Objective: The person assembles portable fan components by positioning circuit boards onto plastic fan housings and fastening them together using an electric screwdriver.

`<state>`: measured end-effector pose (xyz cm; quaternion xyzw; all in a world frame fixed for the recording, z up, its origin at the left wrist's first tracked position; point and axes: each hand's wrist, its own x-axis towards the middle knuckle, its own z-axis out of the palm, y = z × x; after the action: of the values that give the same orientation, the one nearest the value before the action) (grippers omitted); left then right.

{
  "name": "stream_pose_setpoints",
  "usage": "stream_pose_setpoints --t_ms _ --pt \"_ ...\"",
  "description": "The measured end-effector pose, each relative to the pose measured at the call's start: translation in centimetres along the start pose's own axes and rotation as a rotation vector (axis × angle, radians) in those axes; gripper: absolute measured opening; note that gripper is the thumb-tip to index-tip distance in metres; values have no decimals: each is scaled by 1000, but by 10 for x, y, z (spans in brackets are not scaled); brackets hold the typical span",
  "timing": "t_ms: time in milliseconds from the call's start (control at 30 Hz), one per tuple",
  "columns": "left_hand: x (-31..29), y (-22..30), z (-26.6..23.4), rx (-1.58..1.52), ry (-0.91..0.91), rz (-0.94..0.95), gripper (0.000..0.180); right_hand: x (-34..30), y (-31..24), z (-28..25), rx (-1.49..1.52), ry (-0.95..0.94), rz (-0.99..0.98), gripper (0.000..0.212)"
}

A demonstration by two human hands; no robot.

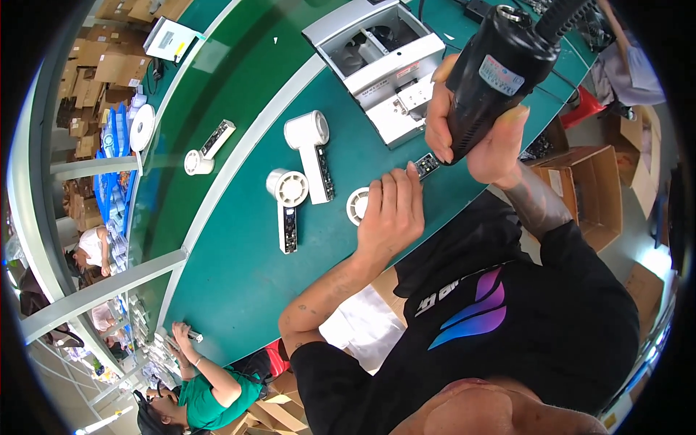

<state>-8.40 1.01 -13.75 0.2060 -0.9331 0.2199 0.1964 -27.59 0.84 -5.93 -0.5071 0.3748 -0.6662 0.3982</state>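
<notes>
My right hand [494, 156] grips a black electric screwdriver [475, 101], a thick cord running from its upper end. The driver's lower end stands over the handle of a white handheld fan [356, 207]; its tip is hard to make out. Closed over that fan, my left hand [394, 214] presses it to the table, and a strip of circuit board [427, 166] shows beyond the fingers. To the left lie two more white fans, one farther off [319, 174] and one nearer [288, 225], both with their boards exposed.
A grey-white screw feeder [391, 80] stands on the green table [239, 290] beyond my hands. Past a metal rail, another fan [199, 161] lies on a green belt [217, 80]. A co-worker in a green shirt [210, 399] works at lower left. Cardboard boxes [598, 196] stand at right.
</notes>
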Motion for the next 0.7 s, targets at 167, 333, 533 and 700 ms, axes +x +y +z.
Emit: stream_pose_setpoints --t_ms 167,333,533,700 --pt "-2 -3 1 -24 10 21 29 -13 6 0 114 -1 36 96" --pt "-2 -4 -1 -48 -23 12 31 -20 15 -5 217 -23 19 95" --pt "1 -5 -3 -50 -15 22 31 -11 -5 -4 93 -45 26 94" --pt "10 1 -6 -123 -71 -63 33 23 -27 -16 346 34 -247 83"
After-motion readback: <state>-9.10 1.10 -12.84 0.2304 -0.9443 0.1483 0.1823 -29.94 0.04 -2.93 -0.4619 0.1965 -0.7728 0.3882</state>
